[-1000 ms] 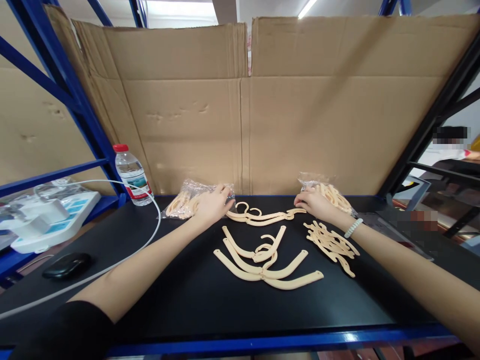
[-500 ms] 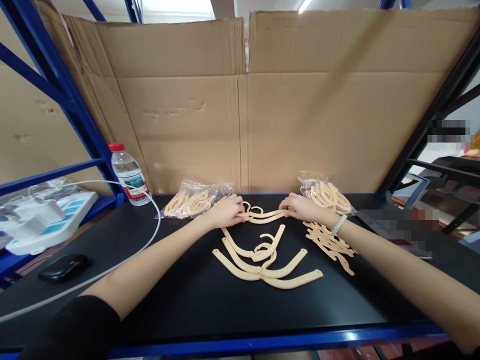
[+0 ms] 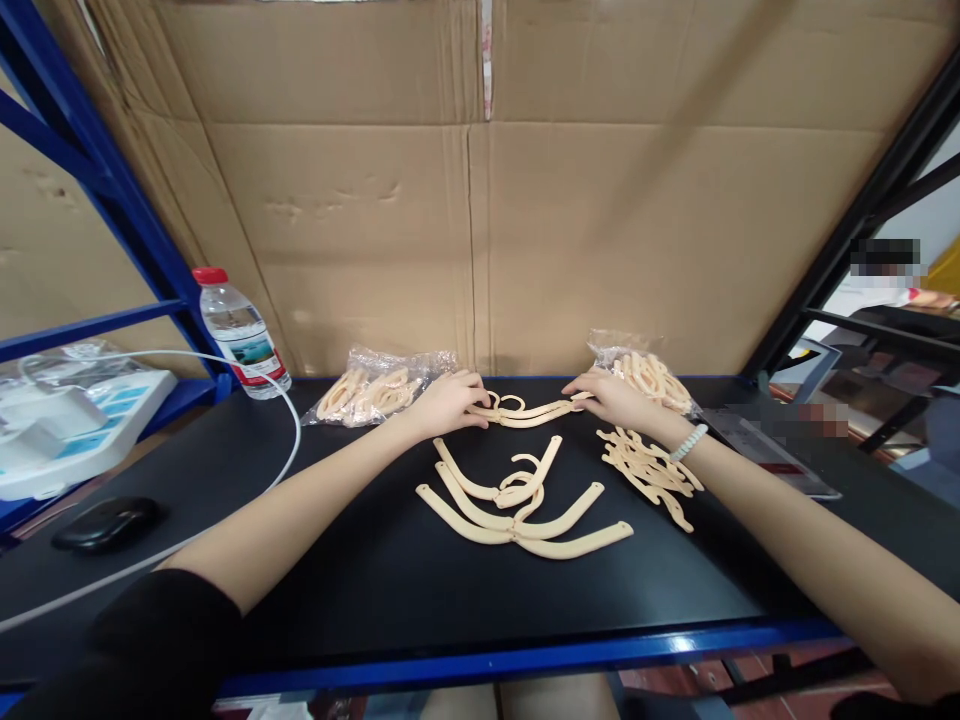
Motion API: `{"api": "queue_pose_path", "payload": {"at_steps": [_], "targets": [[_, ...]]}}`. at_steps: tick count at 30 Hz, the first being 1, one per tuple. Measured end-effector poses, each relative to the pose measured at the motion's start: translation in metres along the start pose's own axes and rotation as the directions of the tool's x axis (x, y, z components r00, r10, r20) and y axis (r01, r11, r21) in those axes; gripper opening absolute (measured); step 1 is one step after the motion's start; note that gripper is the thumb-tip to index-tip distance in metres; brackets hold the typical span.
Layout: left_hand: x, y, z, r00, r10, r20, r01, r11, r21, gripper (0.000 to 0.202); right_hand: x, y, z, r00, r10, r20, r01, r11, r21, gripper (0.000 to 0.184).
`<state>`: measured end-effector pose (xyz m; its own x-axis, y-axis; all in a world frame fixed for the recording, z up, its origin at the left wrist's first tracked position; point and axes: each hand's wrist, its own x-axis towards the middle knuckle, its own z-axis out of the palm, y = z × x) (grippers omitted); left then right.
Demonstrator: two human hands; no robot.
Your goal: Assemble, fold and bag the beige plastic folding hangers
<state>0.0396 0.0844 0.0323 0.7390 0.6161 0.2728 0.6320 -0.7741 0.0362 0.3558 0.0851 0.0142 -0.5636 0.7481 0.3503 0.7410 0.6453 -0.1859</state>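
Near the back of the black table, my left hand (image 3: pixel 450 403) is closed around the left end of cream plastic folding hangers (image 3: pixel 529 419) that lie one over another with their hooks up. The fingers of my right hand (image 3: pixel 609 398) pinch the other end. In front of them several more unfolded hangers (image 3: pixel 517 525) lie overlapping, arms spread and hooks pointing away from me. A heap of cream hanger pieces (image 3: pixel 649 470) lies below my right wrist. How many hangers my hands grip is hard to make out.
Clear bags of folded hangers stand behind each hand, a left bag (image 3: pixel 379 393) and a right bag (image 3: pixel 645 375). At the left are a water bottle (image 3: pixel 244 340), a white cable (image 3: pixel 292 450), a black mouse (image 3: pixel 109 523) and a power strip (image 3: pixel 127 420). A cardboard wall (image 3: pixel 337 250) closes the back.
The view has tilted down a little and shifted. My right hand's fingers have spread slightly at the hangers' end; both hands stay at the same hangers.
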Motion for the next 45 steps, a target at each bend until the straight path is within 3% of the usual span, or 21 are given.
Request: {"api": "queue_pose_path", "payload": {"at_steps": [5,8,10,12,14,16,19,22,26,30,36,41,45], "targets": [[-0.030,0.027,-0.017,0.998,-0.039,-0.043,0.035,0.996,-0.079,0.016,-0.031,-0.004,-0.030,0.990,0.102,-0.101,-0.094,0.992,0.084,0.026],[-0.052,0.052,-0.022,0.999,-0.024,-0.030,0.019,0.988,-0.151,0.020,-0.048,-0.002,-0.045,0.980,0.169,-0.101,-0.154,0.978,0.144,0.028],[-0.064,0.072,-0.021,1.000,0.023,-0.017,-0.026,0.976,-0.216,0.028,-0.057,-0.005,-0.053,0.981,0.190,-0.032,-0.179,0.960,0.214,0.031],[-0.073,0.089,-0.018,0.999,0.050,0.010,-0.047,0.984,-0.174,0.047,-0.061,-0.017,-0.058,0.980,0.184,0.080,-0.199,0.941,0.272,0.035],[-0.078,0.102,-0.012,0.999,0.045,0.020,-0.042,0.992,-0.123,0.058,-0.063,-0.038,-0.058,0.972,0.149,0.183,-0.196,0.942,0.274,0.037],[-0.078,0.108,-0.006,0.998,0.044,0.036,-0.040,0.994,-0.103,0.053,-0.062,-0.066,-0.052,0.965,0.041,0.260,-0.102,0.969,0.224,0.038],[-0.075,0.106,0.002,0.998,0.022,0.053,-0.015,0.991,-0.131,0.039,-0.061,-0.102,-0.039,0.914,-0.131,0.384,0.073,0.984,0.161,0.047],[-0.071,0.100,0.007,0.999,-0.010,0.050,0.019,0.983,-0.184,0.030,-0.062,-0.115,-0.028,0.892,-0.163,0.422,0.143,0.987,0.078,0.028],[-0.067,0.096,0.015,0.999,-0.043,0.016,0.045,0.970,-0.240,0.028,-0.062,-0.105,-0.021,0.924,-0.118,0.363,0.109,0.993,0.045,0.008],[-0.065,0.092,0.013,0.992,-0.097,-0.078,0.068,0.946,-0.316,0.038,-0.060,-0.093,-0.024,0.946,-0.101,0.307,0.063,0.989,0.132,0.019],[-0.073,0.071,0.001,0.961,-0.169,-0.220,0.087,0.937,-0.338,0.020,-0.059,-0.066,-0.038,0.999,0.016,0.043,-0.023,0.984,0.175,0.020],[-0.075,0.058,0.006,0.983,-0.159,-0.088,0.134,0.961,-0.241,0.023,-0.061,-0.043,-0.036,0.995,0.090,-0.046,-0.083,0.986,0.144,0.020],[-0.072,0.057,0.005,0.991,-0.127,0.040,0.132,0.980,-0.147,0.025,-0.060,-0.042,-0.033,0.994,0.098,-0.042,-0.092,0.988,0.127,0.021]]}}
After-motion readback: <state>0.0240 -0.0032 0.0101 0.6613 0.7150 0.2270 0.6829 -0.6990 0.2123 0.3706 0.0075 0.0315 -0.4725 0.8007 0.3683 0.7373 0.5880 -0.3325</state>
